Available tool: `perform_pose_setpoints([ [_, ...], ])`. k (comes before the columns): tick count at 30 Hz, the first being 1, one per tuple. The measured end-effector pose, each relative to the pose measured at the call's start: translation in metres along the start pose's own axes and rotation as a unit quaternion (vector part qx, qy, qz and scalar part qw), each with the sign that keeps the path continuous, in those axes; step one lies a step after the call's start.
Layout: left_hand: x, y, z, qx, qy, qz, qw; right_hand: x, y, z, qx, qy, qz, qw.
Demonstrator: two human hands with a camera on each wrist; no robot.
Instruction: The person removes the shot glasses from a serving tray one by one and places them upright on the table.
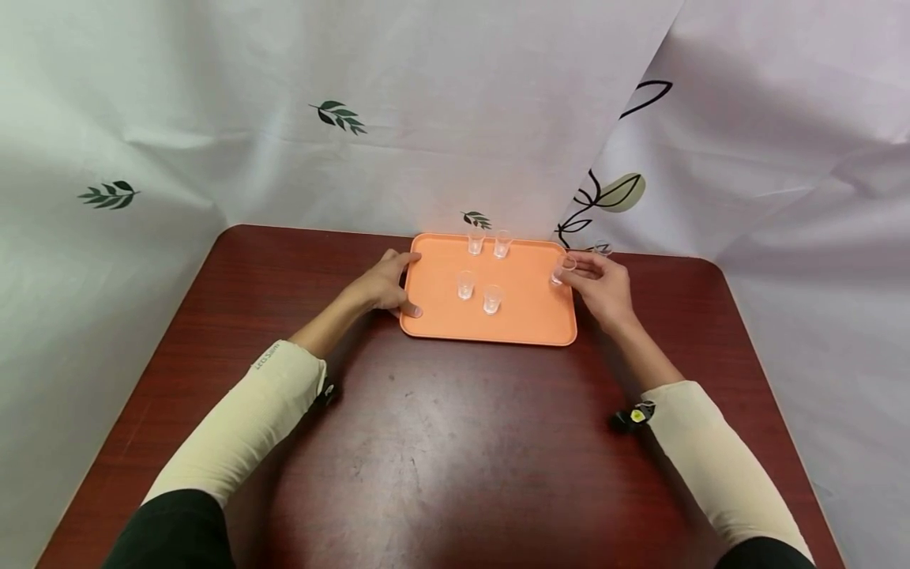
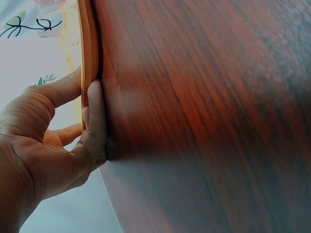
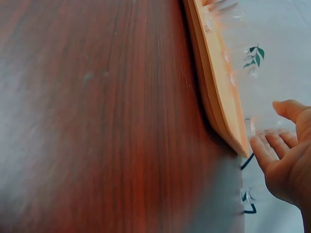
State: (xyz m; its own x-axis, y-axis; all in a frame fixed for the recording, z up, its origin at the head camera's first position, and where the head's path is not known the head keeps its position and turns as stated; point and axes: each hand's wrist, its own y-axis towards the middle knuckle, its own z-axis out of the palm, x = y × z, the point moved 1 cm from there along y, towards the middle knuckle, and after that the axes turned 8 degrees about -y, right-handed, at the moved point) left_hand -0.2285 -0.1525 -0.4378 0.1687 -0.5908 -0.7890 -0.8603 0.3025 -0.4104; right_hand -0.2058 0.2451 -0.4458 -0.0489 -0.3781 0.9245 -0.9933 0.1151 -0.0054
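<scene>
"Pale sleeves (image 1: 242,423) come nearest us. What are the hands doing past them?"

"Left hand (image 1: 384,284) grips the orange tray (image 1: 526,324) by its left end, fingers on both sides of the rim. Right hand (image 1: 603,291) has a see-through cup (image 1: 557,278) pinched between thumb and fingers, just inside the tray's right end. Whether its base touches down, I can't tell."

"How does the tray lie from them?"

"Right between them, long side running left to right, one short end to each hand. For that held cup, the left hand is a tray's length off."

"And the other cups?"

"Four stand upright, all leftward of the held one: two far cups (image 1: 502,245) by the back rim, two middle cups (image 1: 492,300) slightly staggered. Orange tray floor separates them from the right hand."

"Room to move?"

"Tight behind, I'd judge: a patterned cloth (image 1: 426,166) rises close to the back rim. Nearer us, the bench (image 1: 455,442) spreads wide between the forearms."
</scene>
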Motion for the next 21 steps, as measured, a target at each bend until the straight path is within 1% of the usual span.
perform_pose_setpoints([
  [3, -0.001, -0.001, 0.000, 0.001, 0.006, 0.001, 1.0000, -0.002, -0.004, -0.007, -0.006, 0.009, -0.003, 1.000],
  [8, -0.002, -0.001, 0.000, -0.001, 0.013, 0.000, 0.9999, -0.005, -0.010, -0.019, -0.019, 0.054, -0.011, 0.998],
  [11, -0.003, -0.001, 0.000, -0.002, 0.018, -0.001, 0.9998, -0.008, -0.012, -0.027, -0.028, 0.067, -0.015, 0.997],
  [15, -0.002, -0.001, 0.000, -0.002, 0.023, -0.007, 0.9997, -0.011, -0.013, -0.038, -0.035, 0.068, -0.014, 0.997],
  [21, -0.002, -0.001, 0.000, -0.001, 0.025, -0.008, 0.9997, -0.016, -0.012, -0.053, -0.051, 0.070, 0.002, 0.996],
])
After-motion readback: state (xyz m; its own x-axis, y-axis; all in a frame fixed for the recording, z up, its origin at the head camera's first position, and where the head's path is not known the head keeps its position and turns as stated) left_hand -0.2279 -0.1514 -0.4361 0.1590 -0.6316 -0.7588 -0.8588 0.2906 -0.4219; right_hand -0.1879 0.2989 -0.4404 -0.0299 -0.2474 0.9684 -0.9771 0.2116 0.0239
